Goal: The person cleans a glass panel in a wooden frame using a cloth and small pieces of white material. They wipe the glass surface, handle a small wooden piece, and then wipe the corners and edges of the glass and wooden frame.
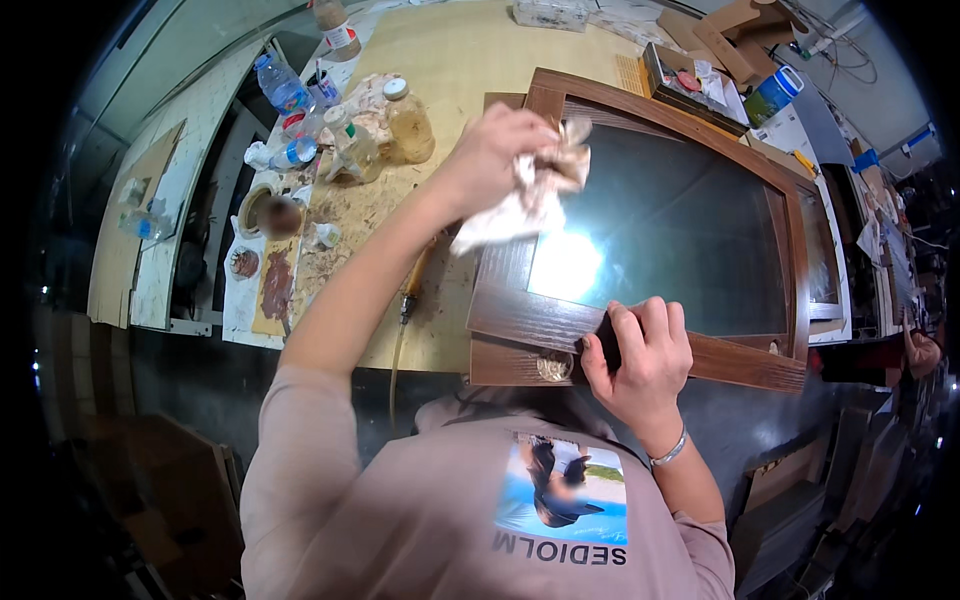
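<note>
A crumpled, stained white rag (pixel 545 185) is bunched in my left hand (pixel 495 160), its loose end hanging down. That hand is over the far left part of a brown wood-grain framed door (pixel 640 335) with a dark glass pane (pixel 680 230). My right hand (pixel 645 365) is closed on the near rail of the frame, thumb on the left side and fingers curled over the top. A dark patch shows between thumb and fingers; whether it is shadow or an object I cannot tell. Another brown frame piece (pixel 500 365) lies beneath the near left corner.
To the left stand a capped jar (pixel 408 120), a cloudy bottle (pixel 352 150), a water bottle (pixel 283 88) and a stained board (pixel 275 285). A yellow-handled tool (pixel 411 290) with a hose lies left of the door. At the back right are an open box (pixel 695 88) and a blue-capped bottle (pixel 773 95).
</note>
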The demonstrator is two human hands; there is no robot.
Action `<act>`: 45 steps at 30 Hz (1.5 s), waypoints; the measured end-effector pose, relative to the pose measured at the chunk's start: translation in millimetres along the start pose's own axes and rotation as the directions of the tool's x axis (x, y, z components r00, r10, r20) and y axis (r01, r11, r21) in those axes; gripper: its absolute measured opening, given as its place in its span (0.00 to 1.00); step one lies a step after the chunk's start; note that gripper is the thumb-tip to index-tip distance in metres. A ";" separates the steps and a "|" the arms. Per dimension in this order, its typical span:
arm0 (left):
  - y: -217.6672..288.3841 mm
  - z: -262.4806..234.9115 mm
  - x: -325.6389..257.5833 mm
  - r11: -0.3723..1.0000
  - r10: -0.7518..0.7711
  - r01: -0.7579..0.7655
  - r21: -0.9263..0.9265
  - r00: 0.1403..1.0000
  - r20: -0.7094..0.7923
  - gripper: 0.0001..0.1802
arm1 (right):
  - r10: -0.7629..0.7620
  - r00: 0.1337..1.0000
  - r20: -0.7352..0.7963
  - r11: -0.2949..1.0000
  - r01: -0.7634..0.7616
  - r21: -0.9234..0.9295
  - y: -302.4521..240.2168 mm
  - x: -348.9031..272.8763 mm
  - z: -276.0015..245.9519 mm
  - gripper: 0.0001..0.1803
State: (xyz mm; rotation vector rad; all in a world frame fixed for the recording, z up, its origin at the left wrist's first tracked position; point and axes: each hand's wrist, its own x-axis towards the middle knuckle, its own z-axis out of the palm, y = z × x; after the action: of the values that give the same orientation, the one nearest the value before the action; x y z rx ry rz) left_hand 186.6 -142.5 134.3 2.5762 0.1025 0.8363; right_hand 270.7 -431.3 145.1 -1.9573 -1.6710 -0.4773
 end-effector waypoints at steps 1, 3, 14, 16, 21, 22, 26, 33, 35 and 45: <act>-6.5 5.0 5.8 0.999 -0.017 0.019 0.033 0.999 -0.047 0.15 | -0.002 1.000 0.000 1.000 0.002 0.001 0.2 -0.1 -0.5 0.18; 0.9 7.4 -1.0 0.999 -0.013 0.016 0.039 0.997 -0.075 0.15 | 0.004 1.000 0.000 1.000 -0.004 -0.005 0.8 -0.6 -0.1 0.19; 19.3 -21.7 -54.5 0.985 -0.040 0.018 -0.171 0.991 -0.124 0.20 | -0.066 0.998 -0.019 0.997 0.065 -0.036 3.0 -1.0 0.7 0.18; 16.0 -30.0 -38.1 0.999 -0.045 0.044 -0.006 0.994 -0.098 0.18 | -0.054 0.998 -0.015 0.998 0.054 -0.032 3.1 -1.0 1.6 0.17; 13.8 -47.5 -102.9 0.924 -0.355 0.382 -0.010 0.848 -0.394 0.13 | -0.014 1.000 -0.017 1.000 0.014 -0.004 1.5 -1.3 3.7 0.16; 28.5 -49.3 -107.4 0.896 -0.427 0.435 -0.092 0.785 -0.448 0.12 | 0.003 1.000 -0.006 1.000 -0.003 0.015 -0.2 -0.9 1.8 0.16; 102.0 -23.5 -68.4 0.982 -0.095 0.027 -0.189 0.929 -0.357 0.25 | 0.236 0.970 0.062 0.627 -0.201 0.753 2.1 4.7 -6.8 0.41; 89.8 -33.4 -104.0 0.828 -0.511 0.377 -0.416 0.812 -0.281 0.10 | 0.644 0.761 -0.077 0.401 -0.250 0.881 45.6 -27.3 -8.5 0.22; 19.4 -16.3 -159.7 0.627 -0.779 0.656 -0.419 0.532 -0.332 0.08 | 0.694 0.714 -0.094 0.520 -0.406 0.752 42.9 -13.2 -16.2 0.13; -98.2 34.4 -218.9 0.083 -0.923 0.914 0.397 0.221 -0.315 0.15 | 0.617 0.782 0.090 0.477 -0.462 0.747 35.7 -7.0 -9.6 0.11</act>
State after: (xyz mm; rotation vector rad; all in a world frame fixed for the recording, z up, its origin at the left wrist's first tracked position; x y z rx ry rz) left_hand 33.8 -109.8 -51.0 2.1231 2.0192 0.2087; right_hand 305.2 -446.4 143.2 -1.5840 -0.7897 0.2517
